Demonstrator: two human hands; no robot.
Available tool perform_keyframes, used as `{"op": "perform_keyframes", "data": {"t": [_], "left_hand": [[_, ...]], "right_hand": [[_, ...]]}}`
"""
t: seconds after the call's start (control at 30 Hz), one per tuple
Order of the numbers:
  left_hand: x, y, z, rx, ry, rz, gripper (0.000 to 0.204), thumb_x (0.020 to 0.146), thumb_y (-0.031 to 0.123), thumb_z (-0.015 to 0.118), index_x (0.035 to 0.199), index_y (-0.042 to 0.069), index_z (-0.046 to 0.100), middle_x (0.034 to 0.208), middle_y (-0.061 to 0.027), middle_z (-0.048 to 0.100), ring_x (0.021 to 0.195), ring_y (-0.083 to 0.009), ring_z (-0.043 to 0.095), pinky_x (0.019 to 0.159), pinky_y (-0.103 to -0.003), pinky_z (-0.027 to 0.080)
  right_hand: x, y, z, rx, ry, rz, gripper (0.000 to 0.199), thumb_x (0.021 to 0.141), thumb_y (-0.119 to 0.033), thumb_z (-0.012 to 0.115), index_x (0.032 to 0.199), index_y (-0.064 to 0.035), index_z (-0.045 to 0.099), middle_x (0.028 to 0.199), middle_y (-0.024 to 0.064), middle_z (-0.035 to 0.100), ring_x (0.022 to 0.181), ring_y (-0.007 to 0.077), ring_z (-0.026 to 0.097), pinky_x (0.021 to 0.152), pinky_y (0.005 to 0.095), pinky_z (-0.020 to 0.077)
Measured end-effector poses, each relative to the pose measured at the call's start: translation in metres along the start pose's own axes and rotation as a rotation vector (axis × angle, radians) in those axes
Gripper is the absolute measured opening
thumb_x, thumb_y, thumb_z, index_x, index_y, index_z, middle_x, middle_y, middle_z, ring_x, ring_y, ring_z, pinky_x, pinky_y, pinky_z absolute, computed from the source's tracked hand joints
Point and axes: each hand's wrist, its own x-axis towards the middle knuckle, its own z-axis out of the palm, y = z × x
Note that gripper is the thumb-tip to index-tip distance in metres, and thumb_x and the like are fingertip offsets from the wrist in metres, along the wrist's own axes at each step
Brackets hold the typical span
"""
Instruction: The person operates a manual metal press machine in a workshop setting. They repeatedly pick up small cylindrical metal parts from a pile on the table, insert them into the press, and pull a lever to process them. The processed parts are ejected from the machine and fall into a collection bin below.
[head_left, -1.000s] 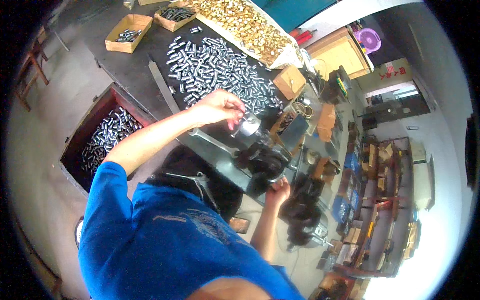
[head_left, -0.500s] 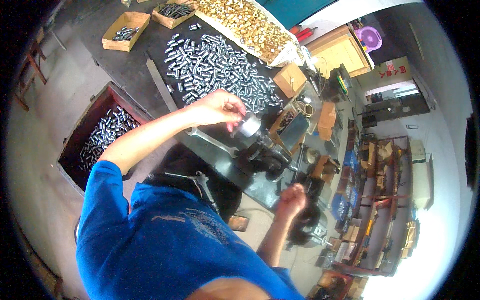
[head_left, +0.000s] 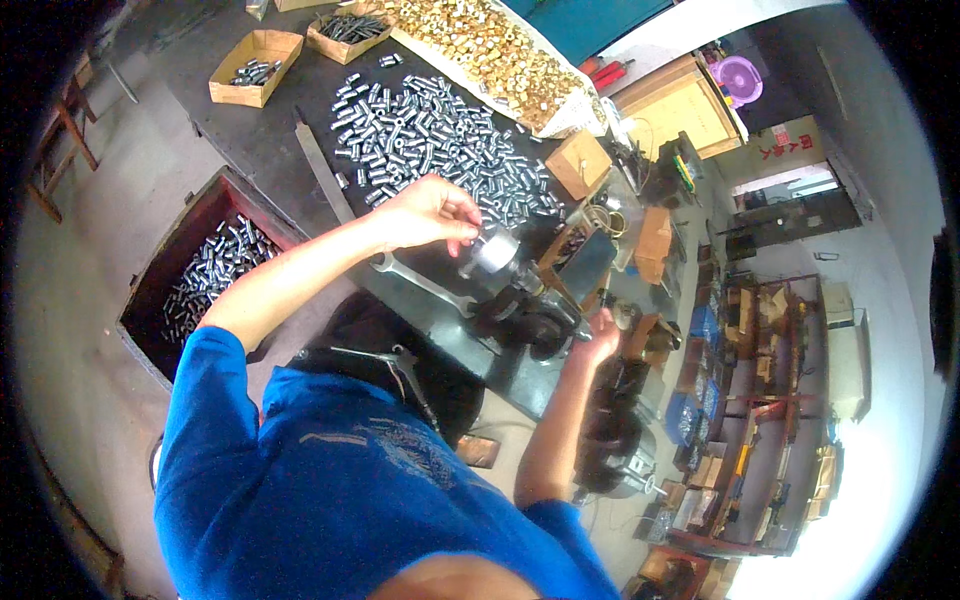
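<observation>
My left hand (head_left: 432,214) is closed in a pinch right at the silver round chuck (head_left: 495,250) of a small bench machine (head_left: 535,318). Whatever the fingertips hold there is too small to make out. At the machine's other end, my right hand (head_left: 598,340) is wrapped round a lever (head_left: 604,298), most of which the fingers hide. Beyond the left hand spreads a heap of short shiny metal sleeves (head_left: 430,135) on the dark bench. An open-ended wrench (head_left: 425,284) lies just nearer than the left hand.
A red-brown bin (head_left: 150,290) of metal parts stands at left. A flat file (head_left: 322,168) lies on the bench. Brass pieces (head_left: 490,50) fill a white tray behind the heap. Small cardboard boxes (head_left: 580,165) stand right of it. A dark motor (head_left: 615,445) sits at lower right.
My right hand has moved away from me, up to the lever, and turned. My left hand stays at the chuck, having shifted slightly to the left.
</observation>
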Motion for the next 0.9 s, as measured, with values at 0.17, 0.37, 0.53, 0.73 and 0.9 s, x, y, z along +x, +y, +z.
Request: {"op": "perform_keyframes", "data": {"t": [0.17, 0.37, 0.53, 0.73, 0.9], "left_hand": [[0.001, 0.003, 0.004, 0.024, 0.011, -0.002, 0.011, 0.074, -0.001, 0.059, 0.083, -0.005, 0.056, 0.071, -0.0086, 0.059, 0.056, -0.0127, 0.057, 0.053, -0.022, 0.046], [0.0, 0.002, 0.003, -0.006, 0.032, -0.01, 0.009, 0.074, -0.001, 0.059, 0.081, -0.006, 0.057, 0.069, -0.0091, 0.058, 0.054, -0.0125, 0.057, 0.052, -0.022, 0.046], [-0.001, -0.001, 0.009, -0.057, 0.059, -0.03, 0.008, 0.076, 0.001, 0.058, 0.08, -0.005, 0.057, 0.067, -0.009, 0.058, 0.053, -0.0123, 0.056, 0.05, -0.022, 0.045], [0.002, 0.0, 0.009, 0.007, 0.069, -0.066, 0.009, 0.077, 0.005, 0.057, 0.077, -0.005, 0.058, 0.064, -0.0081, 0.058, 0.05, -0.0113, 0.055, 0.048, -0.022, 0.044], [-0.001, 0.003, 0.012, 0.07, 0.088, -0.024, 0.015, 0.079, 0.01, 0.057, 0.076, -0.005, 0.059, 0.063, -0.007, 0.058, 0.048, -0.0095, 0.054, 0.047, -0.022, 0.044]], "right_hand": [[-0.04, 0.033, -0.037, -0.043, 0.002, 0.002, 0.015, 0.08, -0.016, 0.044, 0.081, -0.0044, 0.053, 0.062, -0.0029, 0.044, 0.051, 0.0083, 0.038, 0.046, 0.0207, 0.0309], [-0.1, -0.017, -0.056, -0.004, -0.268, 0.076, 0.012, 0.076, -0.014, 0.047, 0.078, -0.0028, 0.051, 0.053, -0.0039, 0.034, 0.043, 0.005, 0.025, 0.038, 0.0197, 0.0187], [-0.085, -0.056, -0.021, -0.002, -0.34, -0.055, 0.014, 0.077, -0.014, 0.041, 0.076, -0.0026, 0.05, 0.053, -0.0042, 0.033, 0.039, 0.0044, 0.023, 0.034, 0.0193, 0.0151], [-0.034, -0.053, 0.002, 0.005, -0.325, -0.104, 0.015, 0.079, -0.011, 0.04, 0.077, -0.0009, 0.051, 0.053, -0.0027, 0.032, 0.042, 0.0046, 0.023, 0.034, 0.0197, 0.0151], [-0.032, -0.051, 0.001, 0.028, -0.383, -0.163, 0.014, 0.078, -0.01, 0.042, 0.077, 0.0012, 0.05, 0.055, -0.0023, 0.035, 0.044, 0.0043, 0.026, 0.036, 0.0185, 0.0176]]}}
